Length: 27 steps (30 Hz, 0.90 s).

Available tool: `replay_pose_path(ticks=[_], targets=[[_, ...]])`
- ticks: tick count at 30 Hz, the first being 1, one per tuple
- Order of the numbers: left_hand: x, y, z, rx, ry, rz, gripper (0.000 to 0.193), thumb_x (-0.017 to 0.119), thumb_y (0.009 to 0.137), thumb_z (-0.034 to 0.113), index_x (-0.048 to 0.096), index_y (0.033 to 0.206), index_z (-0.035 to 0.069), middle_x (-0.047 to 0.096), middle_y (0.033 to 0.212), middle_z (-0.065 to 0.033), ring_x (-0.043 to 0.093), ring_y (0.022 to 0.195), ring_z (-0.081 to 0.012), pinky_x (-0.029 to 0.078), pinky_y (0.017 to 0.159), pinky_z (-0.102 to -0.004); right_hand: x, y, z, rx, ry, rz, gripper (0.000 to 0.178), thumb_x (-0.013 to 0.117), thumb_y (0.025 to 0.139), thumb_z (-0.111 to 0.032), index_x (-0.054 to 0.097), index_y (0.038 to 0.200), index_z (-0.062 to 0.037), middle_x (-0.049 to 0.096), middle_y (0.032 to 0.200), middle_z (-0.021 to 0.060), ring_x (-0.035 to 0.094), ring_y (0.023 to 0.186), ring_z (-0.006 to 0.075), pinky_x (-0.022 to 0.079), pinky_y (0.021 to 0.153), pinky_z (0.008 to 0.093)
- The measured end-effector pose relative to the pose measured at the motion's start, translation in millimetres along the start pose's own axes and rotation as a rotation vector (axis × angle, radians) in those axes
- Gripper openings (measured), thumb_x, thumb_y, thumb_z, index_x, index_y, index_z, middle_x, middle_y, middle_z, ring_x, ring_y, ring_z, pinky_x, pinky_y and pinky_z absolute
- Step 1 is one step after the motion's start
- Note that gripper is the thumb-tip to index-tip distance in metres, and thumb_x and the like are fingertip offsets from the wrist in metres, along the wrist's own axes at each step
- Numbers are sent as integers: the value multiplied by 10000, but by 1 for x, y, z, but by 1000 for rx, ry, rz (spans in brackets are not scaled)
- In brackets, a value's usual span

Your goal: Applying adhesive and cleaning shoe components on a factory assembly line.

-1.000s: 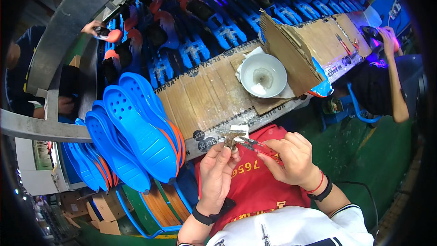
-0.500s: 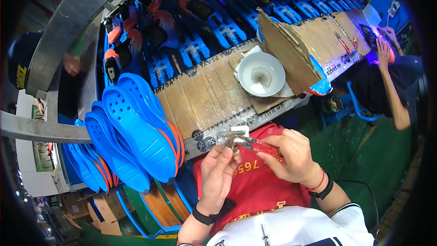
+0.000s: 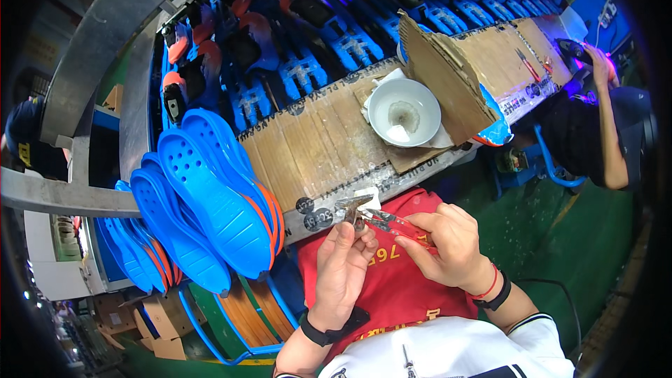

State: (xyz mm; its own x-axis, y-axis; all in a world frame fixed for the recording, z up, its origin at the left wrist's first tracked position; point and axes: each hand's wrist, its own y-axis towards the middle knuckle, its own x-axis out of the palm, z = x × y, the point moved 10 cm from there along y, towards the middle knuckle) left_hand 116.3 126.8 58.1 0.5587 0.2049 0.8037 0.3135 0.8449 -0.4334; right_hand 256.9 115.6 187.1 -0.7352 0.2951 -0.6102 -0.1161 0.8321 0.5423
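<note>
Low over the red apron (image 3: 392, 294), my two hands work close together. Between its thumb and fingers, my left hand (image 3: 341, 266) pinches a small, dirty, brush-like piece (image 3: 353, 204) with a grey crossbar. A white block (image 3: 369, 198) shows at the crossbar's far side; I cannot make out whether it is attached. My right hand (image 3: 448, 241) is closed around the red handles of a pair of pliers (image 3: 402, 227). The metal jaws reach left to the piece, beside my left fingertips. Whether they grip it is too small to tell.
A cardboard-covered bench (image 3: 308, 147) lies ahead, bearing a white bowl (image 3: 404, 113) and an upright cardboard flap (image 3: 444, 77). Blue shoe soles (image 3: 210, 196) stand at the left. Shoes on blue holders (image 3: 301, 73) fill the back. Another person's arm (image 3: 605, 119) is at the right.
The piece in my left hand has tilted slightly, and its fingers have shifted. The pliers' jaws show more plainly apart. At the right, the other person's hands and the dark shoe have moved.
</note>
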Motion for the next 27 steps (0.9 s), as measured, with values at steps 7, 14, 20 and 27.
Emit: replay_pose_path(ticks=[7, 14, 20, 27], targets=[[-2, -2, -3, 16, 65, 42, 243, 639, 951, 256, 613, 1037, 30, 608, 927, -57, 546, 874, -162, 483, 820, -311, 3, 1, -2, 10, -158, -39, 304, 809, 690, -101, 636, 924, -15, 569, 680, 41, 519, 583, 204, 379, 520, 319], [2, -1, 1, 78, 105, -1, 168, 655, 937, 116, 565, 1056, 39, 614, 961, -72, 581, 872, -149, 503, 826, -296, 7, 0, 10, 133, 32, -54, 295, 794, 730, -72, 624, 956, 13, 591, 702, 86, 533, 550, 225, 405, 494, 334], [2, 0, 7, 153, 166, 23, 197, 676, 917, 89, 555, 1059, 27, 631, 953, -75, 589, 862, -151, 503, 824, -293, 13, -6, 21, 311, 259, 35, 277, 785, 761, -61, 616, 961, 29, 610, 724, 105, 547, 530, 195, 424, 477, 308], [2, 1, 14, 190, 152, 35, 158, 651, 940, 136, 568, 1028, 35, 624, 946, -72, 571, 857, -152, 494, 820, -295, 3, 0, 9, 166, 104, 2, 289, 795, 751, -69, 623, 964, 22, 620, 728, 83, 541, 536, 189, 422, 482, 313]])
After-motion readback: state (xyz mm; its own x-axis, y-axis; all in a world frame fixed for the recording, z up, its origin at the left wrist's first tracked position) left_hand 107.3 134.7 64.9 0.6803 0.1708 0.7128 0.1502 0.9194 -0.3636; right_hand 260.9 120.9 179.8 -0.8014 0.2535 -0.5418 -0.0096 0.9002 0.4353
